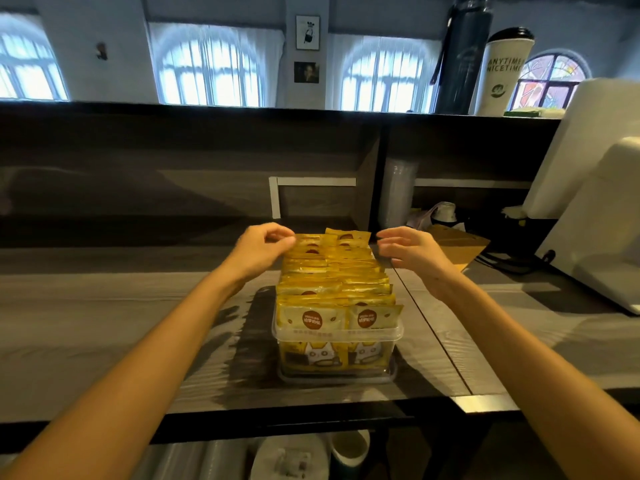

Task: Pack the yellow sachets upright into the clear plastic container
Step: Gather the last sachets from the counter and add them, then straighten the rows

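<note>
A clear plastic container [337, 333] stands on the wooden counter, packed with two rows of yellow sachets [336, 282] standing upright, brown round labels facing me. My left hand [265, 245] is at the far left end of the rows, its curled fingertips touching or pinching the top of the rearmost left sachet. Beside the far right end hovers my right hand [408, 249], fingers loosely curled and holding nothing, just off the rearmost right sachet [348, 235].
A brown cardboard box [457, 245] lies behind my right hand. A white machine [595, 216] stands at the right. A stack of clear cups [396, 192] sits in the shelf recess. A paper cup [504, 71] and dark bottle [462, 57] stand on the upper ledge.
</note>
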A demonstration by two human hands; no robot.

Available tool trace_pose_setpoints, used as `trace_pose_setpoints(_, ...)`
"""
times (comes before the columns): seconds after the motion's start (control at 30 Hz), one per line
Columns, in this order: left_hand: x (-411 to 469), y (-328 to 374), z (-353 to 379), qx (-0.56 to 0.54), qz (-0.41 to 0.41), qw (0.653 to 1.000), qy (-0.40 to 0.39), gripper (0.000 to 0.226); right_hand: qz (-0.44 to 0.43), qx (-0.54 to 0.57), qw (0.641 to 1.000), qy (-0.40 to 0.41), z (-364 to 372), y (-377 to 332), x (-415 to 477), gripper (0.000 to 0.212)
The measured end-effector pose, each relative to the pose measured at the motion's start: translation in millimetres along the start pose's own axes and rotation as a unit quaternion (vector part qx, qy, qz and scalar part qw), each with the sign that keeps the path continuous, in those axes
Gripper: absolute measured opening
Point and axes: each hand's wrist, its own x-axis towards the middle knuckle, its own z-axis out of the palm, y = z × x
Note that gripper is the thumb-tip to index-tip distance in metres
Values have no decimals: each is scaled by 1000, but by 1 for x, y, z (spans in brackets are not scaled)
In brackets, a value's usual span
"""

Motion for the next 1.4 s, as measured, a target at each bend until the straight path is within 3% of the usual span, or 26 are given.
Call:
trace_pose_setpoints(0.07,2,-11,-2,16,-24,1000,5,24,25,-27,999,-18,-3,7,1,30)
trace_pose_setpoints(0.27,10,-20,-7,-16,-44,995,-85,12,26,-95,991,-85,2,6,12,28)
trace_pose_setpoints(0.5,29,4,-21,117,-32,961,-247,28,28,-230,957,-176,11,1,31,26)
trace_pose_setpoints(0.63,39,8,-21,183,-18,943,-277,27,0,-246,955,-168,14,4,36,26)
trace_pose_setpoints(0.77,44,-1,-6,236,10,941,-241,18,-25,-231,958,-166,14,7,36,26)
trace_pose_setpoints(0.93,45,-9,-3,192,11,962,-191,19,-19,-170,975,-140,15,8,36,25)
trace_pose_setpoints(1.03,43,-2,-8,129,-4,971,-203,21,-14,-140,982,-123,11,4,37,26)
trace_pose_setpoints(1.23,36,2,-11,157,-14,953,-258,18,2,-235,958,-164,7,4,34,27)
trace_pose_setpoints(1.33,30,10,-17,133,3,976,-174,29,-18,-194,968,-160,0,-3,30,26)
trace_pose_setpoints(1.4,22,17,-18,136,35,986,-90,32,-78,-173,979,-81,-4,-7,26,27)
